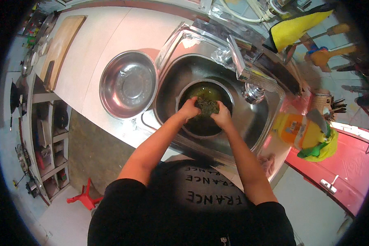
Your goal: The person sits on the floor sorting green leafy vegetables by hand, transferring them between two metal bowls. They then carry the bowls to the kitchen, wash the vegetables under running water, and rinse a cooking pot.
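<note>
A round metal bowl (pixel 232 99) stands in the stainless steel sink (pixel 255 129) and holds greenish liquid. Both hands are over its inside, on either side of a clump of dark green leafy matter (pixel 207 106). My left hand (pixel 190 109) has its fingers at the clump's left side, and my right hand (pixel 222 114) grips its right side. The lower part of the clump merges with the dark inside of the bowl. A larger, empty steel bowl (pixel 128 84) sits on the counter left of the sink.
The faucet (pixel 241 58) reaches over the sink's upper right. A wooden cutting board (pixel 64 46) lies at the counter's far left. Right of the sink are a large bottle of yellow liquid (pixel 295 130) and a pinkish cloth (pixel 267 164). A yellow cloth (pixel 298 30) hangs at upper right.
</note>
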### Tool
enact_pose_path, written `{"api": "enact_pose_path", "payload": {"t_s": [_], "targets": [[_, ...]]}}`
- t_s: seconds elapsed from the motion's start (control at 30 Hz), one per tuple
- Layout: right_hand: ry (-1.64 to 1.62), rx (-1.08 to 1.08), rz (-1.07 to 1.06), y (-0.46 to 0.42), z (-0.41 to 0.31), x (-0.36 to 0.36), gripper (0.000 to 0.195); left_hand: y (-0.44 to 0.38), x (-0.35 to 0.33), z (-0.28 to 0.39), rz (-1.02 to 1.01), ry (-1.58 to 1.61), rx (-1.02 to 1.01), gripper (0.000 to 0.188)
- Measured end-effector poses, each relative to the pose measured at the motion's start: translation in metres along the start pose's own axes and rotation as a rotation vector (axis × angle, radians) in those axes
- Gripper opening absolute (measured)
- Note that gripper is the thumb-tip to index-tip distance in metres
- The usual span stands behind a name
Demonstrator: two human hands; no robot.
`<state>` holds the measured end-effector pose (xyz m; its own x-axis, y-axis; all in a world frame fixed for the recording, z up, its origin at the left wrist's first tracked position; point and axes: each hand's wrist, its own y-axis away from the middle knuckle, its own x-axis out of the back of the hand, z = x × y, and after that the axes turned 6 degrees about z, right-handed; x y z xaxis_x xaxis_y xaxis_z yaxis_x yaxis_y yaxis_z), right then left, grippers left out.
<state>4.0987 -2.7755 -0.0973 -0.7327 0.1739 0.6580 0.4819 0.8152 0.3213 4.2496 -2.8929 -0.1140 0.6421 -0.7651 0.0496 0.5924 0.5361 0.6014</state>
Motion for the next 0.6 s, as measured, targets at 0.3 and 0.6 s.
{"api": "enact_pose_path", "payload": {"t_s": [0.3, 0.6], "targets": [[-0.327, -0.136, 0.316, 0.037, -0.072, 0.004, 0.064, 0.088, -0.038, 0.094, 0.042, 0.914, 0.23, 0.048], [-0.868, -0.271, 0.482, 0.013, -0.031, -0.025, 0.058, 0.105, -0.038, 0.094, -0.074, 0.932, 0.235, 0.07]]}}
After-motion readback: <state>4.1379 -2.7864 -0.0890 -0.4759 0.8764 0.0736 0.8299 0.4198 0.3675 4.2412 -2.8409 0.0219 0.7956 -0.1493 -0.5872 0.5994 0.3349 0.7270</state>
